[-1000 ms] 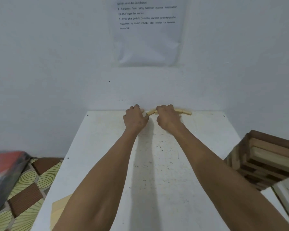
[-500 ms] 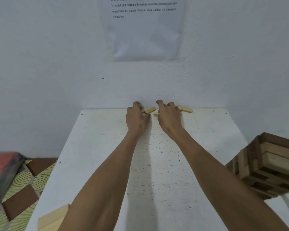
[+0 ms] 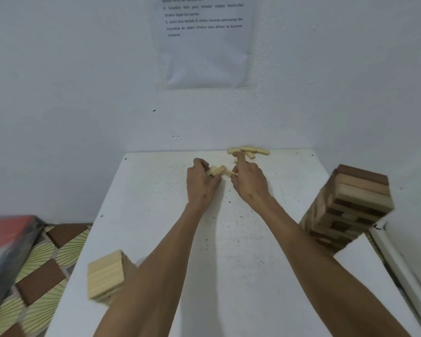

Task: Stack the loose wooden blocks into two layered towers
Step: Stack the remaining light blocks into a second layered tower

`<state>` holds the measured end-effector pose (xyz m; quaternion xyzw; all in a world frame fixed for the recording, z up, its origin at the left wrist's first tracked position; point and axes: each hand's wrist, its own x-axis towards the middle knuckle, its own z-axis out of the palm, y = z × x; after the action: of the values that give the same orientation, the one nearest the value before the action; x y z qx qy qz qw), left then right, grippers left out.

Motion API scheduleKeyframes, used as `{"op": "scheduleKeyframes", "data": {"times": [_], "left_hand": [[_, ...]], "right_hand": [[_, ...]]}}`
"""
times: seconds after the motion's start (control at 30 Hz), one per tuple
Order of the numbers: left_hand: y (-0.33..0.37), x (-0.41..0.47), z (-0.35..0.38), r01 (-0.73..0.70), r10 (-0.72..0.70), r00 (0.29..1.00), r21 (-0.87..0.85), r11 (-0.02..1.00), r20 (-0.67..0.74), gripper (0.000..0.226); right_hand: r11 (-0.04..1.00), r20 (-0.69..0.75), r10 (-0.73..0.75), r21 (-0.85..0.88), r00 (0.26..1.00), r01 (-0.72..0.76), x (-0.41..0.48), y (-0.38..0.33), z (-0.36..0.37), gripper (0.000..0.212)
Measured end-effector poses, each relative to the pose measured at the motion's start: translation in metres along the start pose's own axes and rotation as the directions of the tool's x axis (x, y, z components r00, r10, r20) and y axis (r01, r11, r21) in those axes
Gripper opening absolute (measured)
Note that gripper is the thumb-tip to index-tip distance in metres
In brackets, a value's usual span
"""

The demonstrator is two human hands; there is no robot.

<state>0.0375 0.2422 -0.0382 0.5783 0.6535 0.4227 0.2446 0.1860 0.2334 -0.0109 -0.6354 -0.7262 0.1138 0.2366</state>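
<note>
My left hand (image 3: 201, 183) grips a pair of pale wooden blocks (image 3: 216, 170) just above the white table (image 3: 156, 227). My right hand (image 3: 249, 181) pinches another pale block (image 3: 229, 174) beside them, its index finger stretched forward. Several loose pale blocks (image 3: 248, 151) lie at the table's far edge against the wall, beyond my right hand. A tall tower of mixed dark and light blocks (image 3: 350, 207) stands at the table's right edge. A short stack of pale blocks (image 3: 106, 276) sits at the near left, partly hidden by my left forearm.
A white wall with a printed paper sheet (image 3: 204, 42) rises right behind the table. Left of the table, a patterned floor mat (image 3: 41, 268) and a dark box with a red patch (image 3: 7, 242) lie below. A white board (image 3: 374, 276) lies at the near right.
Both hands have pulled back from the far edge toward me, carrying blocks with them. The view has tilted down, and the pale short stack has come into sight at the near left.
</note>
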Motion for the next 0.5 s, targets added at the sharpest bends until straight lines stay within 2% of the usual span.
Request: {"op": "scheduleKeyframes", "data": {"times": [0.1,0.23,0.4,0.5], "left_hand": [[0.003,-0.044,-0.015,0.027,-0.027,0.999,-0.02,0.999,-0.031,0.033],[0.001,-0.112,-0.031,0.064,-0.066,0.997,-0.051,0.997,-0.041,0.025],[-0.006,-0.179,-0.049,-0.003,0.006,0.999,0.061,0.998,-0.048,0.017],[-0.015,-0.204,-0.06,-0.039,0.042,0.999,0.122,0.992,-0.023,0.016]], "right_hand": [[0.995,0.064,0.06,0.081,0.996,-0.065,-0.042,-0.002,-0.013,0.051],[0.977,0.158,0.105,0.17,0.982,-0.132,-0.107,-0.005,-0.022,0.031],[0.98,0.194,0.054,0.18,0.98,-0.089,-0.166,-0.011,-0.029,0.021],[0.973,0.277,-0.017,0.225,0.961,-0.048,-0.186,-0.013,-0.031,0.02]]}}
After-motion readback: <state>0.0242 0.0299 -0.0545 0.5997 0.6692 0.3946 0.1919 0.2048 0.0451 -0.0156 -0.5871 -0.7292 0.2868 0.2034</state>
